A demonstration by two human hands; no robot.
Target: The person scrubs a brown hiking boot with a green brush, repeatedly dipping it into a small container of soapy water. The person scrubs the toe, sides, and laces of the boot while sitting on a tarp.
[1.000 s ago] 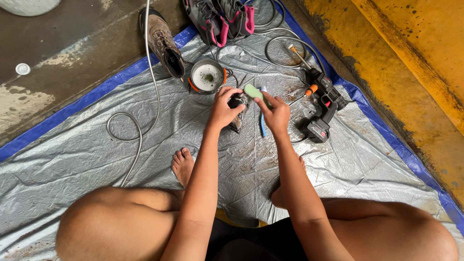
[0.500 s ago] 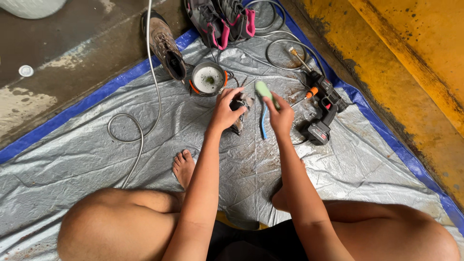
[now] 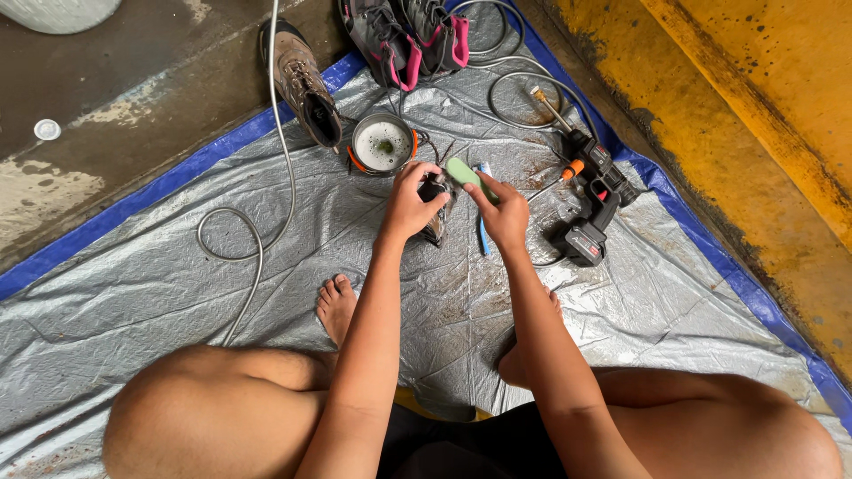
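Both arms are stretched forward over the crinkled silver tarp [image 3: 222,302]. A dark shoe [image 3: 437,222] is clasped by the left hand [image 3: 410,202]; a smooth green brush [image 3: 465,172] is pinched by the right hand [image 3: 503,213].

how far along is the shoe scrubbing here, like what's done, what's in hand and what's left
Done: none of the footwear looks plainly finished; how clean each piece is cannot be told. In hand: the left hand holds a dark shoe on the tarp while the right hand holds a green brush at it. Left, probably: the brown boot and the grey-pink shoes lie untouched by the hose.
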